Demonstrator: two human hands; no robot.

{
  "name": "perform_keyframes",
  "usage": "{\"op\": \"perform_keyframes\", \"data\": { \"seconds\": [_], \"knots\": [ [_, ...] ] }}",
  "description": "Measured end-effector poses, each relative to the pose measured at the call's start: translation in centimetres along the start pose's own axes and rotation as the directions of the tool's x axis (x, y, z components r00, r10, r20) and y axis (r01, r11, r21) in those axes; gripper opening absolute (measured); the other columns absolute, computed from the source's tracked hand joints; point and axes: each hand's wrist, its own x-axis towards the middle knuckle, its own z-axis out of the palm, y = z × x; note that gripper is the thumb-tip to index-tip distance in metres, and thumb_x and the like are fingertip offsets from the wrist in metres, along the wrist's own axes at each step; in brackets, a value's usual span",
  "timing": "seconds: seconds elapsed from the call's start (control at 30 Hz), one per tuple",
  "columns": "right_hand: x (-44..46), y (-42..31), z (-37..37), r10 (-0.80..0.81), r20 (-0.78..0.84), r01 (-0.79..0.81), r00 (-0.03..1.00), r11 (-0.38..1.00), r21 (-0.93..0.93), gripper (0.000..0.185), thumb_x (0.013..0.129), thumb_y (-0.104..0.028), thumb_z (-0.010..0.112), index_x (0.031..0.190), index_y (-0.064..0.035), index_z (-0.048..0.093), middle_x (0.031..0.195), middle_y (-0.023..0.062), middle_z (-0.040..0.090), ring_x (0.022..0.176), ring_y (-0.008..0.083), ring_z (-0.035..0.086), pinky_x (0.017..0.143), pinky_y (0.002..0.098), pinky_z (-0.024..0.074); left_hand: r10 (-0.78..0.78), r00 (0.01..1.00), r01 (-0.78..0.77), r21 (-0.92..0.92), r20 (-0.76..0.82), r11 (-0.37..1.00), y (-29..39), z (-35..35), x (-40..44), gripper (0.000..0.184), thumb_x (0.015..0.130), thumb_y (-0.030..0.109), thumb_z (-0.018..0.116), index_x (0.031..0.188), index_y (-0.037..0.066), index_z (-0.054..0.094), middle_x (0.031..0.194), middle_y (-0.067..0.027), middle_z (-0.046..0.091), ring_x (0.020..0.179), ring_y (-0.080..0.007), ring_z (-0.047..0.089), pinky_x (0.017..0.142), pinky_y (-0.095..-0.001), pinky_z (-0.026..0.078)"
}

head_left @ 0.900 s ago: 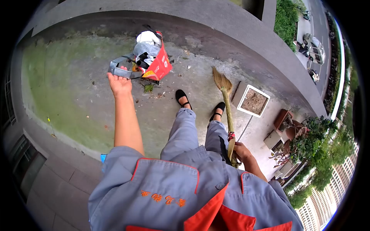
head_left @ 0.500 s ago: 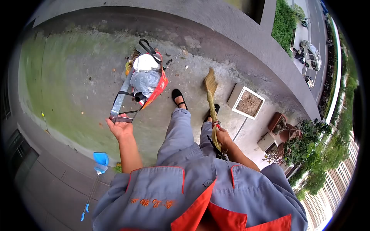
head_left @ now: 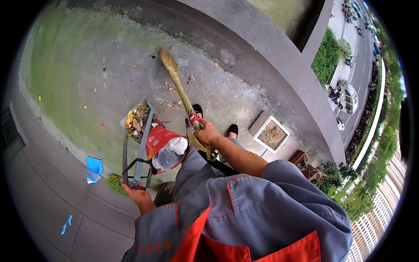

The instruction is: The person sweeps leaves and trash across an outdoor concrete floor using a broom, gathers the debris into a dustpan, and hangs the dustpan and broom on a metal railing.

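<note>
My left hand (head_left: 140, 196) is closed round the handle end of a grey metal dustpan (head_left: 143, 150), whose pan holds dry leaves and litter (head_left: 139, 122). A red bag (head_left: 159, 139) stuffed with white and clear plastic hangs beside the dustpan's handle, its black strap near my left hand. My right hand (head_left: 207, 133) grips the straw broom (head_left: 176, 81) at its red-wrapped handle. The broom head points away from me over the concrete floor (head_left: 118, 78), close to scattered bits of debris.
A white-rimmed box of soil (head_left: 271, 134) stands right of my feet, with potted plants (head_left: 325, 177) beyond. A low concrete wall (head_left: 279, 56) curves along the far and right sides. A blue dustpan (head_left: 94, 168) with a long handle lies at the left.
My left hand has drawn the metal dustpan and red bag closer to my body, and the leaf-filled pan now shows. My right hand has swung the broom leftward and forward.
</note>
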Motion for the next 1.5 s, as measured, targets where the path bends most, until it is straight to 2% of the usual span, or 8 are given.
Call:
{"op": "perform_keyframes", "data": {
  "seconds": [0.2,0.33,0.4,0.63,0.9,1.13,1.4,1.5],
  "knots": [
    [-4.0,3.3,-9.1,-0.038,0.008,0.038,0.999,0.999,0.009,0.055,0.062,-0.006,0.054,0.115,0.0005,0.040,0.087,0.0135,0.055,0.073,0.0175,0.054,0.063,0.0270,0.0434,-0.047,0.924,0.069,0.046,-0.380,0.997,-1.7,-5.1,-2.6,0.051,0.072,0.060,0.045,0.074,0.009,0.042,0.058,-0.0033,0.044,0.052,-0.0146,0.041,0.053,-0.0279,0.033],
    [-0.5,2.6,-13.4,0.287,-0.004,-0.281,0.958,0.939,0.197,0.038,0.067,-0.002,0.053,0.104,-0.0014,0.048,0.077,0.0114,0.057,0.069,0.0187,0.056,0.061,0.0308,0.0444,-0.118,0.892,0.053,-0.159,-0.435,0.986,-2.2,-5.3,-7.5,0.048,0.069,0.053,0.054,0.084,0.008,0.049,0.063,-0.0016,0.046,0.060,-0.0152,0.042,0.067,-0.0277,0.029],
    [2.5,3.5,-13.6,0.223,-0.060,-0.230,0.973,0.952,-0.202,0.037,0.065,-0.007,0.055,0.101,0.0004,0.049,0.076,0.0153,0.057,0.071,0.0232,0.056,0.062,0.0324,0.0436,-0.118,0.854,0.000,-0.226,-0.506,0.974,-5.3,-9.6,-6.5,0.044,0.068,0.053,0.055,0.076,0.010,0.049,0.055,-0.0019,0.044,0.055,-0.0154,0.041,0.064,-0.0289,0.030],
    [6.0,-0.7,-21.0,-0.182,0.324,0.301,0.928,0.881,-0.366,0.049,0.060,-0.017,0.056,0.104,0.0017,0.046,0.086,0.0226,0.056,0.083,0.0304,0.054,0.072,0.0340,0.0413,-0.339,0.663,-0.023,-0.470,-0.668,0.882,-9.0,-9.0,-19.2,0.047,0.065,0.056,0.057,0.062,0.012,0.039,0.052,-0.0002,0.039,0.050,-0.0136,0.036,0.055,-0.0265,0.028],
    [8.3,-6.5,-33.6,0.089,0.594,0.341,0.799,0.747,-0.571,0.038,0.065,-0.016,0.058,0.102,-0.0049,0.051,0.077,0.0038,0.054,0.070,0.0112,0.049,0.065,0.0256,0.0403,-0.518,0.448,-0.128,-0.625,-0.729,0.770,-16.4,-8.8,-35.5,0.051,0.067,0.055,0.056,0.058,0.011,0.033,0.053,-0.0002,0.034,0.048,-0.0127,0.031,0.050,-0.0244,0.025],
    [6.7,-5.7,-27.9,0.650,0.571,0.295,0.500,0.493,-0.819,0.041,0.067,-0.015,0.057,0.106,-0.0065,0.050,0.089,0.0055,0.054,0.076,0.0115,0.049,0.068,0.0257,0.0401,-0.656,0.291,-0.115,-0.706,-0.696,0.698,-22.7,-7.7,-43.7,0.052,0.068,0.054,0.056,0.056,0.009,0.033,0.052,-0.0028,0.035,0.049,-0.0143,0.034,0.050,-0.0247,0.027],
    [9.5,1.9,-17.0,0.596,0.477,0.558,0.646,0.057,-0.828,0.029,0.072,-0.013,0.050,0.098,-0.0042,0.057,0.087,0.0146,0.058,0.079,0.0248,0.055,0.071,0.0325,0.0406,-0.729,0.164,-0.233,-0.744,-0.664,0.626,-31.8,-6.7,-50.4,0.035,0.074,0.045,0.052,0.069,0.011,0.049,0.053,-0.0020,0.038,0.050,-0.0131,0.034,0.050,-0.0258,0.028],
    [10.5,-3.9,-17.0,0.407,0.515,0.488,0.755,0.177,-0.855,0.023,0.075,-0.013,0.051,0.096,-0.0129,0.060,0.061,0.0064,0.057,0.043,0.0136,0.051,0.035,0.0283,0.0392,-0.731,0.175,-0.275,-0.745,-0.660,0.607,-33.9,-5.9,-52.2,0.037,0.071,0.046,0.056,0.069,0.010,0.048,0.055,-0.0015,0.044,0.049,-0.0126,0.038,0.049,-0.0250,0.030]
  ]
}}
